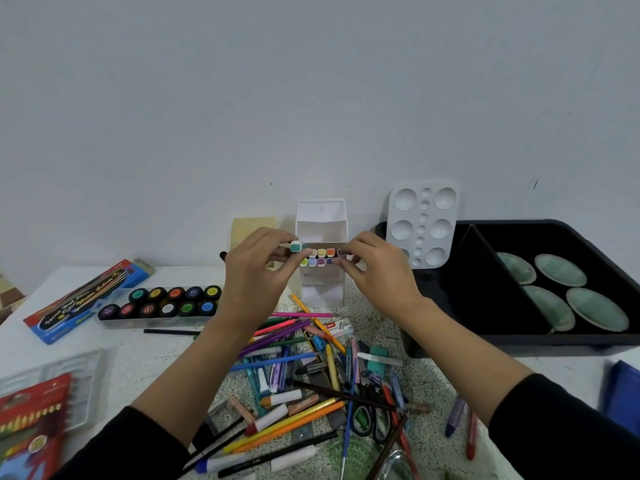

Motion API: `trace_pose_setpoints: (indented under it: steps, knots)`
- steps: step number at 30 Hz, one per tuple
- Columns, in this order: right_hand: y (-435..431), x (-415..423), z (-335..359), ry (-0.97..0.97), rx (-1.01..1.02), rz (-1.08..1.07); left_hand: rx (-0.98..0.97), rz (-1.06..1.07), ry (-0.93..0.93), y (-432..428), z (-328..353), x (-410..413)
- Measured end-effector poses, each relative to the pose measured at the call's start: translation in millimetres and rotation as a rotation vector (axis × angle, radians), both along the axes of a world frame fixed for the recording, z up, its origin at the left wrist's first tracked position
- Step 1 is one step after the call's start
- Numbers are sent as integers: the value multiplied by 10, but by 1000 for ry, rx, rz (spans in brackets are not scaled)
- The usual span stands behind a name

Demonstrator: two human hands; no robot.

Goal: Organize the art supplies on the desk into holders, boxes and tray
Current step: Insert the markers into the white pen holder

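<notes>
Left hand (258,268): pinches a teal-capped marker (295,247) at the top row's left end.
Right hand (377,271): fingers grasp the right end of the marker rows (321,257).
Marker rows: raised before the white holder (322,216) at the desk's (145,355) far edge.
Loose pens (311,375): heaped toward the near edge.

The small white box (337,328) in the pile at the worktop's centre carried a word that read roughly "STAPLES", under a red logo too small to read. The blue brush pack (86,299) near the left edge bore yellow script, not legible. Lid labels on the paint jars (162,303) and print on the red pencil box (31,420) were blurred.
</notes>
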State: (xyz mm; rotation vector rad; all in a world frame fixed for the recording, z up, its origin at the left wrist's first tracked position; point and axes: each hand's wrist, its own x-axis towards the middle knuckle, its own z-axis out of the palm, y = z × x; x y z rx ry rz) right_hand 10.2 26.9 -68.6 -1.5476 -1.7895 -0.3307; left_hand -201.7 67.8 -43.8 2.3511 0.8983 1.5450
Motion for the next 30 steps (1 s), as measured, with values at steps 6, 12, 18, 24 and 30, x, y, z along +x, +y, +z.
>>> trace_pose_setpoints:
  steps: [6,12,18,24,30]
  knots:
    - [57,-98,93,-160,58,45,-44,-32,2,25,23,23]
    - [186,-150,119,-313,39,-15,-66,-80,-38,-21,-6,-58]
    - [260,-142,103,-355,10,-3,-34,-73,29,68,10,-66]
    - [259,-158,178,-282,3,34,-28,-54,80,201,-55,-44]
    - [258,-158,190,-243,-1,48,-114,-28,128,417,-193,1]
